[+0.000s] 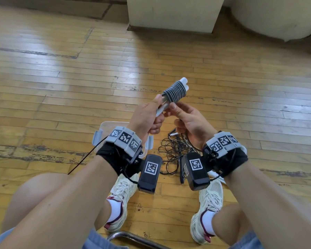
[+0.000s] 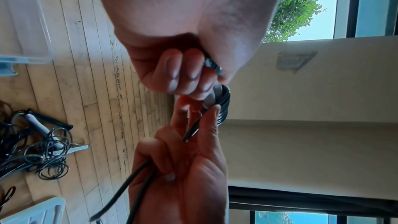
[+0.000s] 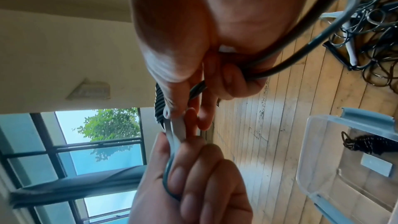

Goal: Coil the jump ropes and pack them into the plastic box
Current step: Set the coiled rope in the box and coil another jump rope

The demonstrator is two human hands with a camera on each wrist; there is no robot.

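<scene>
Left hand (image 1: 147, 114): grip curled tight round the bare lower ends of the two white handles (image 1: 174, 93), holding them side by side and tilted up and away from the body. Right hand (image 1: 188, 121): thumb and forefinger pinch the grey cord (image 3: 198, 89) just below the last turn of the wrap, lower fingers curled over the slack that trails back past the wrist. Just beyond both grips, the coil (image 1: 175, 92) sits in neat close turns round the upper part of the handles, white tips showing past it. Judgement: winding step nearly done for this rope, tail end not yet secured. Below the right hand, on the wooden floor (image 1: 61, 78), a tangled pile of dark ropes (image 1: 172, 151) with more handles in it, unsorted. Below the left wrist, the plastic box (image 3: 312, 151), clear, open, clip latches at the sides; right wrist view shows one dark wound rope (image 3: 364, 142) already inside. Risks: if the pinch on the cord eases before the tail is tucked, the turns are likely to spring loose and slide down the smooth handles. The slack hanging toward the pile could snag on the loose loops there and drag them up. A weaker left grip could let the two handles splay and slacken the whole wrap.
</scene>
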